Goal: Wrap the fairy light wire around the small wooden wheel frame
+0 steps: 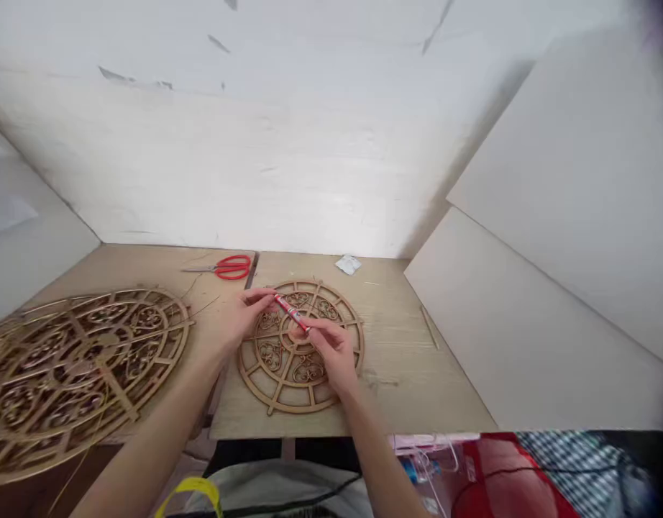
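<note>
A person holds a slim red-and-white tube (293,314) in both hands above a wooden wheel (294,348) on a pale desk (399,367); the left hand (250,313) is pinched on the tube's far end, thumb against fingers; the right hand (333,351) is pinched likewise on its near end; the tube slants between them from upper left to lower right, over the wheel's hub, its print too small to read. The wheel lies flat, its rings joined by spokes, with scrollwork set between them; the forearms reach in from the near side, the right one crossing the wheel's edge.

To the left, a pile of similar wheels (102,349) spreads over the desk and past its near edge, the lower layers blurred and hard to count, with thin loose strands about it; beyond the pile lie red-handled scissors (223,268), their blades pointing left, beside a dark gap (252,270) in the desktop. A small crumpled packet (348,264) rests near the back wall (288,158), which is white and scuffed; a thin stick (430,327) lies at right, close to a pale panel (487,324). Below the desk's near edge show a yellow band (196,485), a checked cloth (574,460) and what appears to be a bottle (410,470), partly hidden.
</note>
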A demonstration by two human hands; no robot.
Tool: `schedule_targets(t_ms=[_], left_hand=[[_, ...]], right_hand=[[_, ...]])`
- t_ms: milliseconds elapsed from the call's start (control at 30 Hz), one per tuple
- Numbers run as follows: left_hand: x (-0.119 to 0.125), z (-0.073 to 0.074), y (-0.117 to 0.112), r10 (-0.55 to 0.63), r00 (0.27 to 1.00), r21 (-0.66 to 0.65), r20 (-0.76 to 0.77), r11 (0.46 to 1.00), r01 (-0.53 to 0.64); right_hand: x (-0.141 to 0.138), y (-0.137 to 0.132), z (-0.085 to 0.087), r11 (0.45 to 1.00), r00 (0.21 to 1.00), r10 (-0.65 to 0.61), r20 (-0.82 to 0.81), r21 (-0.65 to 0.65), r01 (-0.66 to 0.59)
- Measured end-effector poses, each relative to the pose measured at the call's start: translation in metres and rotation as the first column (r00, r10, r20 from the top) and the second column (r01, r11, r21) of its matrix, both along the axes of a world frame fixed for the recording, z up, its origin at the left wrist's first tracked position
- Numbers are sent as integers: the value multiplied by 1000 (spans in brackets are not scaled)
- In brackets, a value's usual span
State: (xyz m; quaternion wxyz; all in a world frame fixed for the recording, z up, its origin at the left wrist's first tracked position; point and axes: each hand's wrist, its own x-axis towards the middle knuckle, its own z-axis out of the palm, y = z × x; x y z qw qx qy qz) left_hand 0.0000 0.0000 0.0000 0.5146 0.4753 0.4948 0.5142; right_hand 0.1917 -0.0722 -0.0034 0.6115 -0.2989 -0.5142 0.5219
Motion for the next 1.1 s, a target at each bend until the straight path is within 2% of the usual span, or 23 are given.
schedule_targets(t_ms=[267,567,733,900,1100], left_hand=[[6,13,-8,15,1000,7,19,1000,-15],[6,12,-7,22,1000,46,-22,999,-21],[8,14,-7,-30,999,50,42,998,28],[11,15,-10,-55,996,-21,69,998,57],[16,13,-14,-146,985,-29,94,988,149]], right_hand=[[0,0,1,1000,1000,-14,15,-10,14],[0,1,-4,999,998,-28,54,36,26],[-2,1,-8,993,974,-66,215,115,42],[-2,2,-10,959,905,-171,390,275,63],[-4,2,-9,928,853,-226,471,371,41]])
